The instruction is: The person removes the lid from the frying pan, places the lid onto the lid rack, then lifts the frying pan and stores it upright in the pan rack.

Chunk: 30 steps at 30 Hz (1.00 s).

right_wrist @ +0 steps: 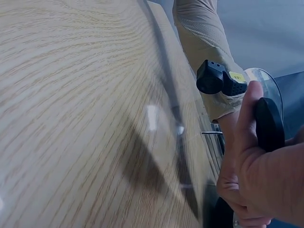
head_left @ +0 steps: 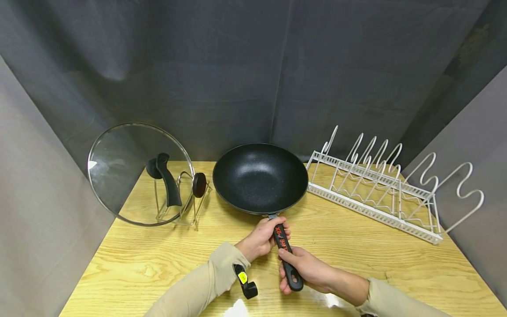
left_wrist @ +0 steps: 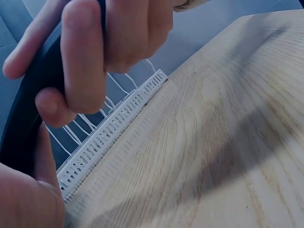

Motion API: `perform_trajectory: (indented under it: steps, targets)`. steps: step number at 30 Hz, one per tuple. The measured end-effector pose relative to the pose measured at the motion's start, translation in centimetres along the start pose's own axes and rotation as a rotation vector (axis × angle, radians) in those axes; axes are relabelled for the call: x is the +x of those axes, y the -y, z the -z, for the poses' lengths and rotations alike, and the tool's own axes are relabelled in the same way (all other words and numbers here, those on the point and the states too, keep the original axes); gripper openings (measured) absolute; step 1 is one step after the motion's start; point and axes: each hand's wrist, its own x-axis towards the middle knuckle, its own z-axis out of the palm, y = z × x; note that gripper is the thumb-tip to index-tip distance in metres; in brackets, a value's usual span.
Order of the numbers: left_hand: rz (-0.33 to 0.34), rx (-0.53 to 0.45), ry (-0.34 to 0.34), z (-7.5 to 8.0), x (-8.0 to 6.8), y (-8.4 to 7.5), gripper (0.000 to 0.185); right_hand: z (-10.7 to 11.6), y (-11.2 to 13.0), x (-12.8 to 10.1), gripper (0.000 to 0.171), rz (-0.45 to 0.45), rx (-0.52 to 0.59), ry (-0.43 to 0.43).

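Note:
A black wok with a long black handle is held in front of the body, its hollow side facing up. My left hand grips the handle close to the pan, thumb lying across the top. Farther down, near the hole at the handle's end, my right hand grips it too. In the left wrist view, the left fingers curl round the dark handle. The right wrist view has the right hand wrapped on the handle's end.
At the left, a glass lid leans upright in a small wire stand with a black knob and black handle. A white wire rack with several wavy dividers stands at the right on the wooden table.

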Motion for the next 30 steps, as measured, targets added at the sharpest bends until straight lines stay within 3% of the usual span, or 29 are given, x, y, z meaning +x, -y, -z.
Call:
perform_trajectory:
  steps: [14, 30]
  targets:
    - [0.015, 0.044, 0.003, 0.6, -0.1, -0.4, 0.011, -1.0, 0.1, 0.5, 0.035, -0.017, 0.076, -0.007]
    - [0.053, 0.093, 0.048, 1.8, -0.5, -1.1, 0.014, -2.1, -0.2, 1.3, 0.032, 0.0, 0.062, -0.057]
